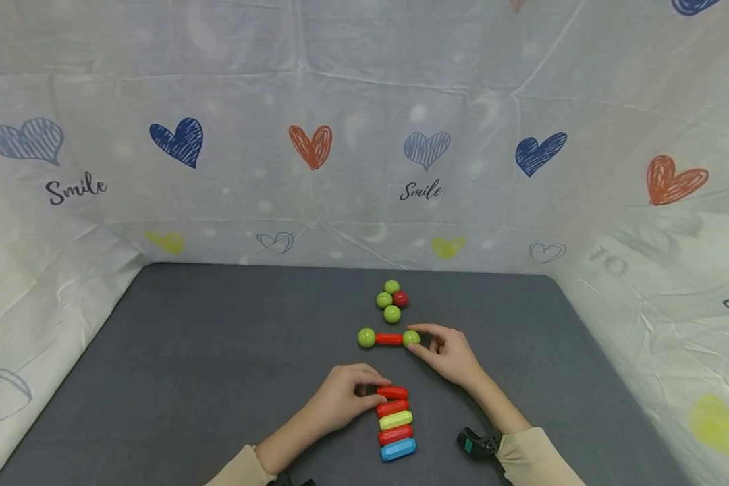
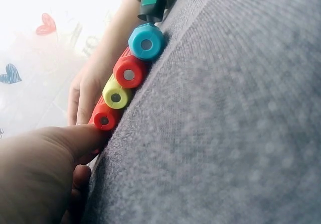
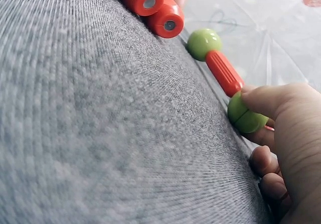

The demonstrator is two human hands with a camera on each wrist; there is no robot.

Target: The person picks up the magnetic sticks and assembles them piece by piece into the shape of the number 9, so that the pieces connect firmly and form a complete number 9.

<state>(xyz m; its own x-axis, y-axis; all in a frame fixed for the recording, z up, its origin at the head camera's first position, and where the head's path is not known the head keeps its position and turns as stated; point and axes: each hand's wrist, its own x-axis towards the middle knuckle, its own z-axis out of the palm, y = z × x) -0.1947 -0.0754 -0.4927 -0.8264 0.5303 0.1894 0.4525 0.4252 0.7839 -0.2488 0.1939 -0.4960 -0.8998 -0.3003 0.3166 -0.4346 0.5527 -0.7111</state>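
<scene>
My right hand [image 1: 449, 354] pinches a green ball [image 1: 411, 338] between thumb and fingers. This ball sits at the right end of a red rod [image 1: 389, 339], whose left end meets another green ball [image 1: 366, 337]. Nearer the front, my left hand [image 1: 352, 395] holds the left end of the farthest red rod [image 1: 393, 392] in a row between thumb and fingers. Below it in that row lie a red rod [image 1: 392, 408], a yellow rod [image 1: 395, 420], another red rod [image 1: 395, 435] and a blue rod [image 2: 146, 42]. Round metal discs show in the rod ends.
Behind the joined piece, several green balls [image 1: 385, 300] and a red ball [image 1: 400, 299] cluster on the dark grey table [image 1: 219, 351]. A pale sheet [image 1: 364, 101] printed with hearts hangs along the back and sides. A black wrist strap [image 1: 480, 442] is on the right wrist.
</scene>
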